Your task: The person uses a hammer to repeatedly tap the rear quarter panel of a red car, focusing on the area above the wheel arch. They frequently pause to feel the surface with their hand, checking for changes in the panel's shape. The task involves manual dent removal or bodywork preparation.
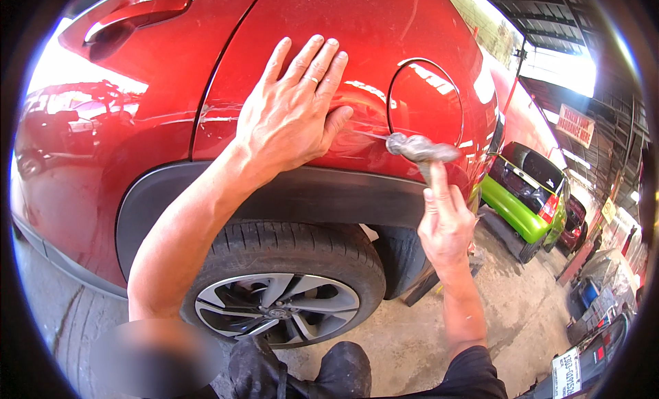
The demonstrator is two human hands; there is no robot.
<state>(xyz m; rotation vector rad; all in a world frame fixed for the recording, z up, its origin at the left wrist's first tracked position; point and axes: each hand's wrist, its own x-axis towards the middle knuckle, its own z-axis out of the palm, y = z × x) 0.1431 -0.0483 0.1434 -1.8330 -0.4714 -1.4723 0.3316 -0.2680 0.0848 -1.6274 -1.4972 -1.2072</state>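
My left hand (pixel 292 110) lies flat against the red rear side panel (pixel 364 28) of a car, fingers stretched out and a ring on one of them. Gripped in my right hand (pixel 446 227) is a hammer (pixel 417 150), its metal head smeared by motion. The hammer head is in front of the panel, just below the round fuel flap (pixel 425 100); I cannot tell whether it touches. Between my left thumb and the flap, the paint (pixel 364 100) shows warped reflections and pale scrape marks.
Below the panel run a dark wheel-arch trim (pixel 329 189) and a wheel with its tyre (pixel 288 251). A door handle (pixel 141 18) is at upper left. Behind to the right stand a green car (pixel 515 203) and assorted items along the wall. My knees (pixel 343 368) show at the bottom.
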